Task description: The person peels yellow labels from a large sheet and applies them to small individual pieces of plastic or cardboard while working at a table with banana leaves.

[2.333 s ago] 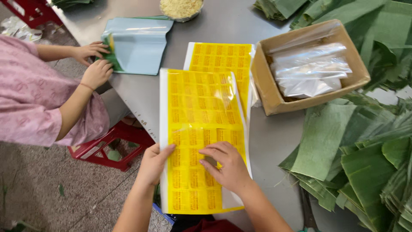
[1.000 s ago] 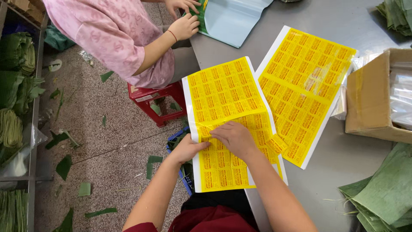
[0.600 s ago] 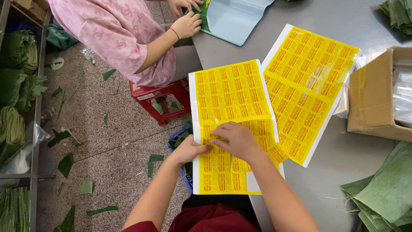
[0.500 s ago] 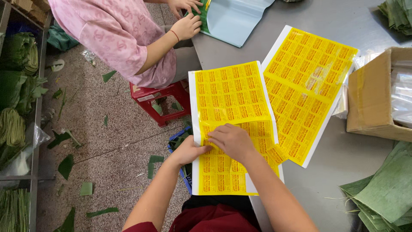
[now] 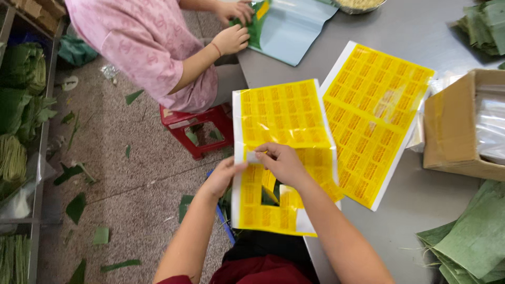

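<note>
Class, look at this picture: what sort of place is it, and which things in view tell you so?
Probably a small food-packing workshop. On the grey table lie yellow sticker sheets, stacks of green leaves and a cardboard box of clear bags. Leaf scraps litter the floor, and a second person handles a pouch.

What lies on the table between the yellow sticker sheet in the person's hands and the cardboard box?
A second yellow sticker sheet lies flat between the held sheet and the cardboard box, seen in the head view.

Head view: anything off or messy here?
Yes: leaf scraps litter the floor left of the table. The near sticker sheet overhangs the table edge, its lower part buckled where the left hand and right hand pinch it.
</note>
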